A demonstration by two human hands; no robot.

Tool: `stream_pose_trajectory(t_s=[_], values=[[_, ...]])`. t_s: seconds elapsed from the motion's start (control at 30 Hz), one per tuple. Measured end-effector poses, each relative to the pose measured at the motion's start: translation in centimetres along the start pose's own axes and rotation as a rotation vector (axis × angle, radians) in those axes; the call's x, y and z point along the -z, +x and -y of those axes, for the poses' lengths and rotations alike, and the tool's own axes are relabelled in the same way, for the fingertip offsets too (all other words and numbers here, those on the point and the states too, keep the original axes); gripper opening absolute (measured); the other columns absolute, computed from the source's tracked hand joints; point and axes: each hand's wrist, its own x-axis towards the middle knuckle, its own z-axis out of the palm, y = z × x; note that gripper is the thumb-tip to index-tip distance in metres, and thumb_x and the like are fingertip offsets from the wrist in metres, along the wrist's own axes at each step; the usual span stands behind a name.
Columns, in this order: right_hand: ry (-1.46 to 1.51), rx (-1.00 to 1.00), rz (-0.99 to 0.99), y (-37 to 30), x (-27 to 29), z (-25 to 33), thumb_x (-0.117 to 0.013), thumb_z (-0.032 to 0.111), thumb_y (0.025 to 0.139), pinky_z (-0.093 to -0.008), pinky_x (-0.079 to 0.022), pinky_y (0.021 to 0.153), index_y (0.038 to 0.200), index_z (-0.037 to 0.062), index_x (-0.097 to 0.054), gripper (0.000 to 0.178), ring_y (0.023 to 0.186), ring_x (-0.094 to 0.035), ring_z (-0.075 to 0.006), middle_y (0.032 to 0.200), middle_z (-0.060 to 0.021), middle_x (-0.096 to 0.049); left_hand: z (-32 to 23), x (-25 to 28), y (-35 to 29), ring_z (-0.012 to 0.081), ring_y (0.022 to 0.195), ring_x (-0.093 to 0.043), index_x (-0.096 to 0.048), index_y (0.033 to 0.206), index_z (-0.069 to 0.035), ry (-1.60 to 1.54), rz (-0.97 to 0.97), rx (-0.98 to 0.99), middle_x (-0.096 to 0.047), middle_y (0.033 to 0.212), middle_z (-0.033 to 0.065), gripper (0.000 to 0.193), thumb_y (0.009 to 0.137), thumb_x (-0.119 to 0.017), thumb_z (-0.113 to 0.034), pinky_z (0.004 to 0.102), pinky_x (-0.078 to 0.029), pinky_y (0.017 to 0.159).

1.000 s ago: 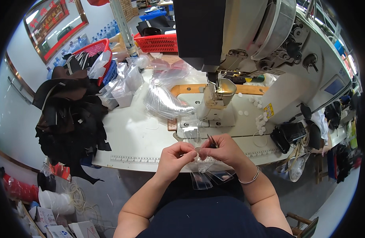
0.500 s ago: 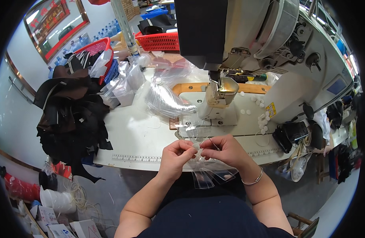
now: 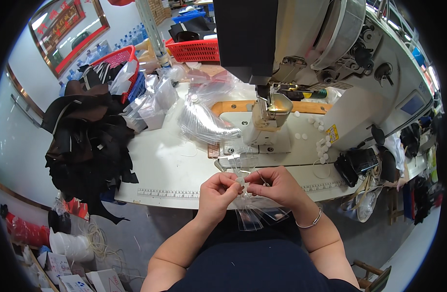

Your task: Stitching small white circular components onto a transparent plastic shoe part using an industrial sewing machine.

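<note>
White worktop (image 3: 160, 163), bearing sewing machine (image 3: 271, 124). Near front edge: white disc (image 3: 240, 180), pinched by left hand (image 3: 216, 193); clear plastic strips (image 3: 249, 220), overhanging; right hand (image 3: 278, 187), fingers pressed on slim tool (image 3: 263, 179).

One left hand (image 3: 215, 195), one right hand (image 3: 279, 187), one bracelet (image 3: 312, 221) and one thin tool (image 3: 262, 178) are in view, with one held white disc (image 3: 240, 180) and over ten loose discs (image 3: 297, 136). There are one sewing machine (image 3: 350, 114), two red baskets (image 3: 194, 51), one yellow label (image 3: 332, 133) and several clear strips (image 3: 249, 221), too overlapped to count.
</note>
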Motion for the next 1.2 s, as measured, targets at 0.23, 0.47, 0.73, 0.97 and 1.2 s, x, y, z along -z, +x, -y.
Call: stream_pose_trajectory(t_s=[0.23,0.47,0.73,0.97,1.2], values=[[-0.025,0.03,-0.016,0.1,-0.2,-0.5,-0.067,0.006,0.075,-0.0205,-0.046,0.065,0.093,-0.002,-0.063,0.02,0.071,-0.056,-0.0058,0.078,-0.0034,-0.064,0.1,-0.1,-0.1,0.0125,0.069,-0.054,-0.049,0.071,-0.001,0.007,-0.004,-0.03,-0.055,0.084,0.0091,0.011,0.076,-0.056,0.006,0.0252,-0.047,0.066],[-0.141,0.057,-0.11,0.1,-0.9,-0.2,-0.069,0.01,0.074,-0.0173,-0.037,0.054,0.079,0.0004,-0.065,0.012,0.059,-0.046,-0.0018,0.065,0.0027,-0.059,0.4,0.2,-0.2,0.0102,0.071,-0.054,-0.051,0.074,0.0,0.013,0.036,-0.068,-0.055,0.087,0.0078,0.009,0.078,-0.057,0.005,0.0225,-0.046,0.067],[-0.117,0.101,-0.218,0.1,-1.3,-0.7,-0.068,0.011,0.073,-0.0171,-0.033,0.05,0.07,0.0018,-0.062,0.011,0.055,-0.041,-0.0006,0.059,0.0056,-0.053,-1.2,0.2,0.1,0.0122,0.078,-0.058,-0.05,0.093,0.001,-0.133,0.05,0.158,-0.056,0.089,0.0074,0.017,0.079,-0.06,0.0,0.0243,-0.049,0.069],[-0.129,0.077,-0.166,0.4,-1.1,-0.1,-0.067,0.009,0.075,-0.0178,-0.037,0.054,0.074,0.0012,-0.064,0.008,0.058,-0.047,-0.0025,0.063,0.002,-0.058,-0.2,0.8,0.3,0.0117,0.07,-0.058,-0.055,0.086,0.001,0.037,0.034,0.087,-0.06,0.077,0.0071,0.01,0.08,-0.06,-0.005,0.0244,-0.049,0.067],[-0.231,0.084,-0.193,0.2,1.3,-1.0,-0.067,0.005,0.076,-0.0199,-0.044,0.06,0.089,0.001,-0.063,0.015,0.068,-0.054,-0.0067,0.077,-0.0027,-0.062,-0.7,0.9,0.3,0.0116,0.065,-0.056,-0.055,0.082,0.001,-0.06,0.036,0.093,-0.06,0.073,0.0071,0.007,0.079,-0.061,-0.002,0.0243,-0.047,0.064]])
